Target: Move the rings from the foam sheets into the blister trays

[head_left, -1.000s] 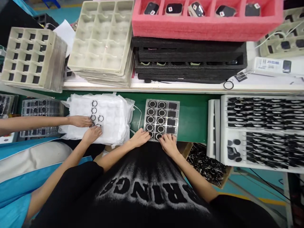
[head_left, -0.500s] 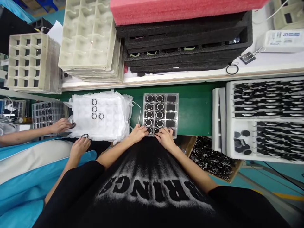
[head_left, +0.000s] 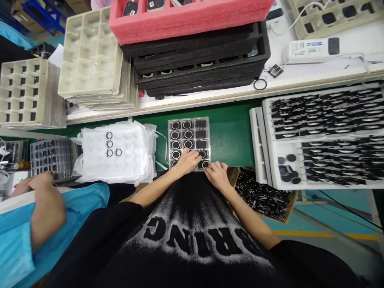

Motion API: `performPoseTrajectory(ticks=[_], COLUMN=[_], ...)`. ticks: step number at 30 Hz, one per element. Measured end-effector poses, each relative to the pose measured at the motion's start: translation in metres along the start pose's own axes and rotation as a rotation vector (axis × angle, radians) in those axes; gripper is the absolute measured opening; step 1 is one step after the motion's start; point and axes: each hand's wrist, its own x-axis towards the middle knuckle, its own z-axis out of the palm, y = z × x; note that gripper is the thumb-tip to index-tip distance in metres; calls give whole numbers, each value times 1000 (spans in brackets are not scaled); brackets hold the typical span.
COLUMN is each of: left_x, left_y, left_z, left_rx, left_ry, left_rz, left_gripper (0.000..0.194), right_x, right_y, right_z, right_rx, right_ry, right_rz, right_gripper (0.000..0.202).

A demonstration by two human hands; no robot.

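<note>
Curled left hand (head_left: 187,161) has shifted inward over the clear gridded plastic tray (head_left: 209,136), seemingly stiff, best rim-held; curled right hand (head_left: 218,176) touches its near-right corner, grips unclear.

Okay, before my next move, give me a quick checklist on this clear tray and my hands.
1. Clear tray resting on the green surface: ok.
2. Every cell has a round piece: not ok; the top three cells of the right column show only dark squares.
3. Middle column filled near the bottom: cannot tell; your left hand covers part of it.
4. Round piece in the bottom right cell fully seated: cannot tell; your right hand is at its edge.
5. Co-worker's hands away from your tray: ok; they are off to the left.
</note>
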Motion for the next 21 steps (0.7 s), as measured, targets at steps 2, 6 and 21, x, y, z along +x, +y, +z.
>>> performPoseTrajectory(ticks=[2,6,21], left_x=[18,24,-25], left_y=[9,16,24], left_z=[5,16,27], left_rx=[33,63,-41], left_ry=[-95,-177,21], left_rz=[6,-94,-278], left_gripper=[22,17,34], right_x=[3,3,1], right_y=[1,3,13], right_z=[6,7,-6], right_rx=[21,67,-77], right_ry=[-40,-119,-182], right_rz=[-9,-52,-197], right_gripper=[26,26,27])
